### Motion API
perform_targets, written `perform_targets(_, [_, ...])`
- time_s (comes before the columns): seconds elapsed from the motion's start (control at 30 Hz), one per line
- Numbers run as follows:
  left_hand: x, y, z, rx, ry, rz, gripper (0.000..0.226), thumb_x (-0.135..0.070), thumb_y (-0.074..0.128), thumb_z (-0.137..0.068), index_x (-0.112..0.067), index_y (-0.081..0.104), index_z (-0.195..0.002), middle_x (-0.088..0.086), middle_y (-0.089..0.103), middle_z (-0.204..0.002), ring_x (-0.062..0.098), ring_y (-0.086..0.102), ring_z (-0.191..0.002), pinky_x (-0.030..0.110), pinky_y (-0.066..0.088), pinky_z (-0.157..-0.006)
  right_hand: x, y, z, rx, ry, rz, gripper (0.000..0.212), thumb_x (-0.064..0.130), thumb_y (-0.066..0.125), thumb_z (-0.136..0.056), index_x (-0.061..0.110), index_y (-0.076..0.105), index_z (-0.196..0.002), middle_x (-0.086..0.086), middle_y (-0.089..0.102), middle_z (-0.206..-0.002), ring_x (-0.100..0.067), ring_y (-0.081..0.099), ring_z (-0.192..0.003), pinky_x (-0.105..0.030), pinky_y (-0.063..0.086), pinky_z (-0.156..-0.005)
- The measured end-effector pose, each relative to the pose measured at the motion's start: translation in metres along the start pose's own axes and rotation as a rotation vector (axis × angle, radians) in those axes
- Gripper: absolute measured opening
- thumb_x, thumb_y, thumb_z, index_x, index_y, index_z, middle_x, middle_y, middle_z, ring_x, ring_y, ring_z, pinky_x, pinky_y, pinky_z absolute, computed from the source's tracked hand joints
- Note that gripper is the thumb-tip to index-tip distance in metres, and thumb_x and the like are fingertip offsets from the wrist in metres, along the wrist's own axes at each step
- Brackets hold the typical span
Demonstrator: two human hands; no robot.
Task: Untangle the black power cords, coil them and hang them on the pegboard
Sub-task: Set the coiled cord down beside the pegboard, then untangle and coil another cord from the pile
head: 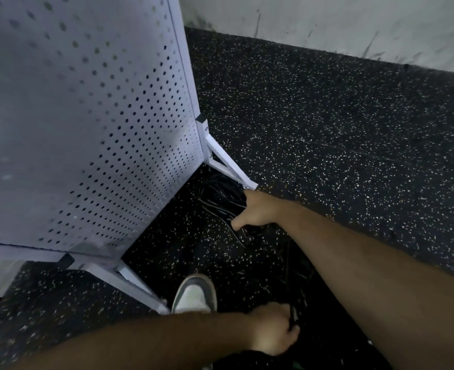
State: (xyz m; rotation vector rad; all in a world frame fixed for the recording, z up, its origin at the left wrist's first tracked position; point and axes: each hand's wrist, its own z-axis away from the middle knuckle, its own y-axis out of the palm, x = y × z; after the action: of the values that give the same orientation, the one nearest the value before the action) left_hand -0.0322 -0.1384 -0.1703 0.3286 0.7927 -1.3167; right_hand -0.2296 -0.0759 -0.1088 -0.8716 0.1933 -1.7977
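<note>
12 o'clock: right hand point(257, 209) in black power cords point(220, 197), fingers hidden, grip unreadable. 6 o'clock: left hand point(271, 329) clenches one cord.

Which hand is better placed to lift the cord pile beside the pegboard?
Right. The right hand reaches into the tangled black cords on the floor by the pegboard, while the left hand is nearer the body and grips one cord.

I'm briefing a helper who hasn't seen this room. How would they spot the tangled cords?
Find the white pegboard on the speckled floor. At its base, beside the far angled foot brace, lies the cord tangle, where the right hand reaches. Unlike that flecked floor, it is black looping strands.
</note>
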Motion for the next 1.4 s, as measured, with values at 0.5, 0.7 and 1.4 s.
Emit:
perform_targets(0.5, [0.038, -0.039, 0.011, -0.318, 0.041, 0.353, 0.022, -0.033, 0.065, -0.097, -0.016, 0.058, -0.11, 0.002, 0.065, -0.096, 0.013, 0.061, -0.089, 0.037, 0.05, -0.089, 0.008, 0.013, -0.044, -0.269, 0.069, 0.361, 0.112, 0.073, 0.074, -0.072, 0.014, 0.03, -0.156, -0.015, 0.031, -0.158, -0.037, 0.029, -0.146, -0.05, 0.032, -0.117])
perform_targets(0.7, [0.006, -0.072, 0.017, -0.548, 0.05, 0.517, 0.014, -0.025, 0.054, -0.105, -0.02, 0.051, -0.118, 0.0, 0.065, -0.09, 0.012, 0.07, -0.061, 0.027, 0.056, -0.063, -0.04, -0.005, 0.047, -0.026, -0.128, -0.095, 0.033, 0.015, 0.045, -0.1, 0.029, 0.075, -0.101, 0.006, 0.067, -0.119, -0.014, 0.06, -0.114, -0.031, 0.047, -0.102])
perform_targets(1.4, [-0.382, -0.079, 0.157, -0.543, 0.427, -0.361, 0.044, -0.043, 0.031, -0.111, -0.018, 0.064, -0.096, 0.005, 0.075, -0.08, 0.018, 0.07, -0.073, 0.035, 0.053, -0.07, -0.099, -0.127, 0.487, -0.886, -0.126, -0.147, 0.027, 0.037, 0.07, -0.095, 0.012, 0.067, -0.085, 0.005, 0.055, -0.064, -0.011, 0.052, -0.061, -0.031, 0.046, -0.06])
